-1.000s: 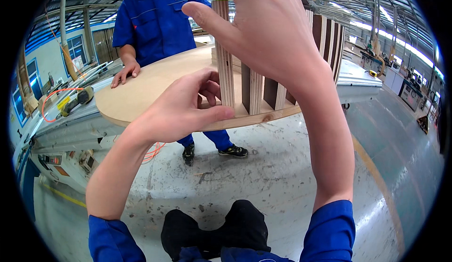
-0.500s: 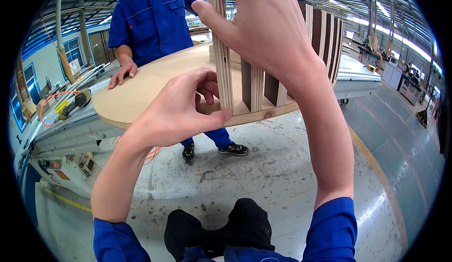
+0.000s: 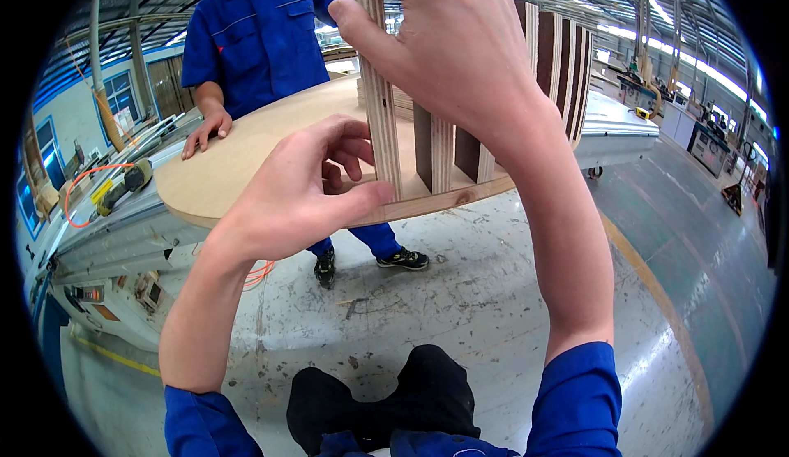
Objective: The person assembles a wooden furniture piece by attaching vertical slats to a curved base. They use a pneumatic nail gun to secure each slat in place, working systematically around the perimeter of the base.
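Note:
An upright plywood strip (image 3: 382,128) stands near the front edge of a round-ended wooden board (image 3: 255,132). My right hand (image 3: 460,58) is closed over its top, the thumb on the left side. Low down, my left hand (image 3: 296,186) is closed about the strip's foot. Its thumb lies across the front edge near the board, and the other fingers curl at the strip's left face. Right of it, a second plywood upright (image 3: 441,157) with a dark face stands on the board. My right hand and forearm hide part of the uprights behind.
Several more dark-faced plywood uprights (image 3: 567,71) stand at the right end of the board. Across it, a co-worker in blue (image 3: 259,38) rests a hand (image 3: 205,132) on the board. A cordless power tool (image 3: 125,186) and an orange hose (image 3: 76,194) lie at left on the metal machine table.
The whole view has shifted slightly, so things appear a little further left. Both my hands keep their places on the plywood strip.

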Demonstrator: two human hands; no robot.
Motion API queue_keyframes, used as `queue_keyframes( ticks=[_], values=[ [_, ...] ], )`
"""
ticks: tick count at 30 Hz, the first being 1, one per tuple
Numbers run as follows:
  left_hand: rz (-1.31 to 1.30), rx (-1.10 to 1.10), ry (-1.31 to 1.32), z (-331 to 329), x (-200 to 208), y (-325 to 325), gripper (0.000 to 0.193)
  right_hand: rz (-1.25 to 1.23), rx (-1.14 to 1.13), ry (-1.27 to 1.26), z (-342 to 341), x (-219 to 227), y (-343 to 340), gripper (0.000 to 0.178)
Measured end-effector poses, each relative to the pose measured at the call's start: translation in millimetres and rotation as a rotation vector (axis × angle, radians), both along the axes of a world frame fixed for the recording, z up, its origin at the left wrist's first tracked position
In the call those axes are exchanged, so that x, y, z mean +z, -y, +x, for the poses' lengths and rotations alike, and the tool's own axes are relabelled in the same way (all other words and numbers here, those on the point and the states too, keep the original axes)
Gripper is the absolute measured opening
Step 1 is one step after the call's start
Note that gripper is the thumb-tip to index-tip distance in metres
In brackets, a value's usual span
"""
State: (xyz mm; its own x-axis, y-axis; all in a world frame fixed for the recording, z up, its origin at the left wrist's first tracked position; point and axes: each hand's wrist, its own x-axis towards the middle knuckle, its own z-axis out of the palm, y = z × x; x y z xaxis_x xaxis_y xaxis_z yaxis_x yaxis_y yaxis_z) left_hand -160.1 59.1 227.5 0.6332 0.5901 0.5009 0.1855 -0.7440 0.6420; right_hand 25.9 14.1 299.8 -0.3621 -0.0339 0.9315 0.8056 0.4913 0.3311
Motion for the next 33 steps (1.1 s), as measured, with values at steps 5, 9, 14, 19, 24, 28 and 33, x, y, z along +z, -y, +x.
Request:
queue_keyframes(
  ticks=[5,9,14,19,24,28,33],
  values=[
    [0.071,0.025,-0.062,2,1,4,0.059,0.055,-0.047,-0.021,0,-1,-12,0.032],
    [0.077,0.053,-0.087,2,2,5,0.057,0.043,-0.044,-0.004,0,-1,-3,0.03],
    [0.07,0.039,-0.092,2,-1,1,0.053,0.069,-0.094,-0.033,1,-1,-20,0.028],
    [0.056,0.042,-0.092,2,0,2,0.052,0.118,-0.068,-0.005,-4,-4,-12,0.026],
    [0.038,0.039,-0.088,3,1,3,0.054,0.117,-0.257,0.003,2,-4,-14,0.031],
    [-0.02,0.019,-0.043,0,-1,3,0.056,0.134,-0.192,-0.01,1,-3,-25,0.026],
    [-0.017,0.029,-0.076,2,1,3,0.059,0.072,-0.046,-0.014,1,-4,-11,0.025]
  ],
)
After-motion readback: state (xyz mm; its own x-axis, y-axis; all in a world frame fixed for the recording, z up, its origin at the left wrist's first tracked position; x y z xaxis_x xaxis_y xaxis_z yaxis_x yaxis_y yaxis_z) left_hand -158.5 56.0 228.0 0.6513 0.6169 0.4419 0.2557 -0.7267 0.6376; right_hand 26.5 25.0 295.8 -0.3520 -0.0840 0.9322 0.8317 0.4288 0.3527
